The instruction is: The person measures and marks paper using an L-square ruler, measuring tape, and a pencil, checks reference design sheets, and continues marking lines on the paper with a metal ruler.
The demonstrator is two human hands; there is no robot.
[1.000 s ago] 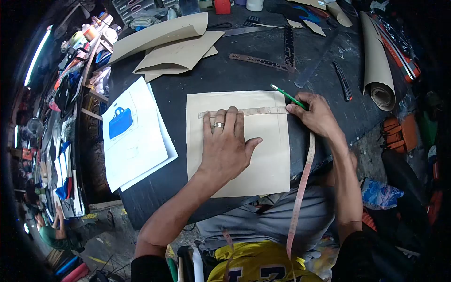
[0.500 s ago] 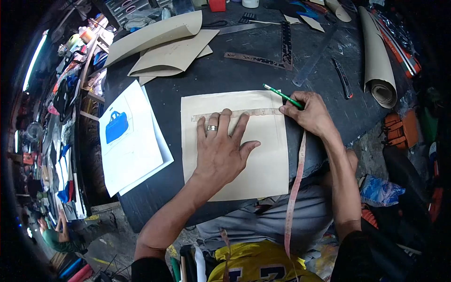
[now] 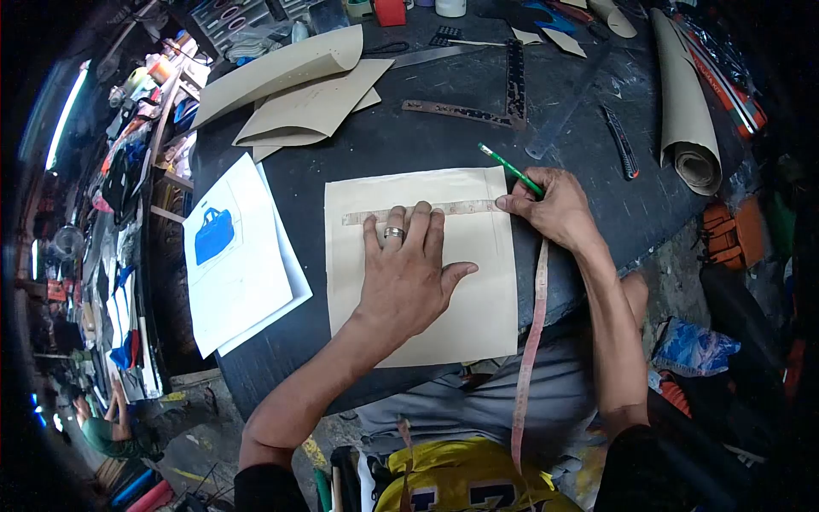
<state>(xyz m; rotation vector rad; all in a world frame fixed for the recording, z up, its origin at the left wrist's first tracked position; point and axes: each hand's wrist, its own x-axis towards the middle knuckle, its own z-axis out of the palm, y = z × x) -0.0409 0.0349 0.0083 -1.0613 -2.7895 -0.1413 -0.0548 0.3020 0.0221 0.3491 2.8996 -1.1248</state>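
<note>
A sheet of tan card [image 3: 452,316] lies on the dark table. Across its upper part runs a measuring tape [image 3: 465,207], whose loose end hangs over the table's near edge. My left hand [image 3: 405,273], with a ring on one finger, lies flat on the card, fingertips on the tape and thumb out to the side. At the card's right edge my right hand [image 3: 550,207] pinches the tape between thumb and finger. A green pencil [image 3: 512,171] is also held in that hand, pointing up and left.
White papers with a blue bag picture [image 3: 239,264] lie left. Behind are folded card pieces [image 3: 316,102], a metal square [image 3: 514,85] and a clear ruler [image 3: 567,111]. A cutter [image 3: 620,143] and a card roll [image 3: 687,111] lie right. Another person [image 3: 107,427] is far left.
My left fingers spread and then came closer together on the tape. The view has shifted slightly, so the card appears further left. Both hands keep their places on the tape.
</note>
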